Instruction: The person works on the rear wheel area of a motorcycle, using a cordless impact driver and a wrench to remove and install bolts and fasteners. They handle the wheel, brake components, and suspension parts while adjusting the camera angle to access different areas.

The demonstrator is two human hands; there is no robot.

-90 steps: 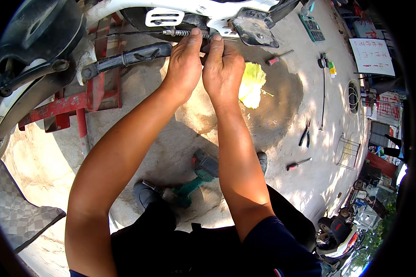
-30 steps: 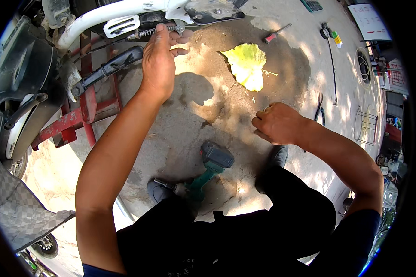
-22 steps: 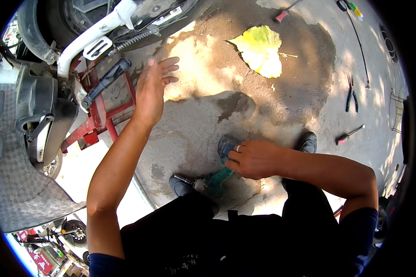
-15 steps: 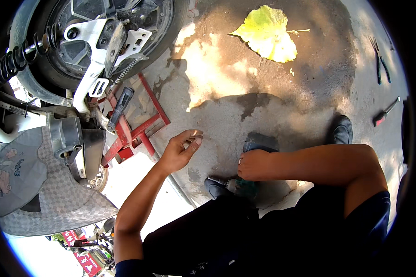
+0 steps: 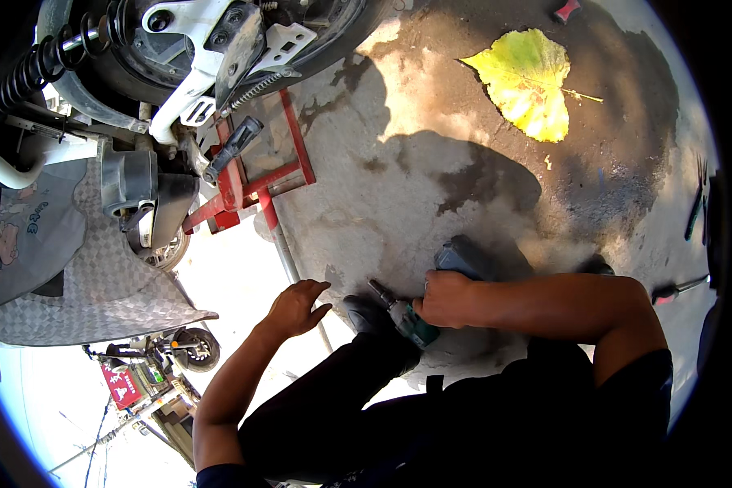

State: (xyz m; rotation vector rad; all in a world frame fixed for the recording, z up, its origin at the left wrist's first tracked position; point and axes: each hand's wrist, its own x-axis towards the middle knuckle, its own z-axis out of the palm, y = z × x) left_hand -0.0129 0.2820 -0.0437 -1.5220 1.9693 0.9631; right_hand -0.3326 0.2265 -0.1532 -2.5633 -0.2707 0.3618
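My right hand (image 5: 446, 299) is wrapped round the handle of a green cordless impact wrench (image 5: 416, 326). The wrench's metal nose (image 5: 380, 291) points up and to the left, above my dark shoe (image 5: 362, 313). Its dark battery block (image 5: 462, 257) sticks out beyond my fist. To the left, my left hand (image 5: 296, 309) hangs in the air with thumb and fingers apart, holding nothing. The nearest thing to it is the grey pole (image 5: 285, 254) of a red metal stand (image 5: 281, 175).
A motor scooter's wheel (image 5: 333, 45), spring and white bracket (image 5: 189, 98) fill the upper left, beside the red stand. A large yellow leaf (image 5: 529, 85) lies on wet concrete. Pliers (image 5: 694, 207) and a screwdriver (image 5: 675, 290) lie at the far right.
The view has shifted, so the leaf and hand tools sit lower and farther right. The wrench's nose now tips farther up, more in sight. My left hand has drawn back, its thumb spread from the fingers.
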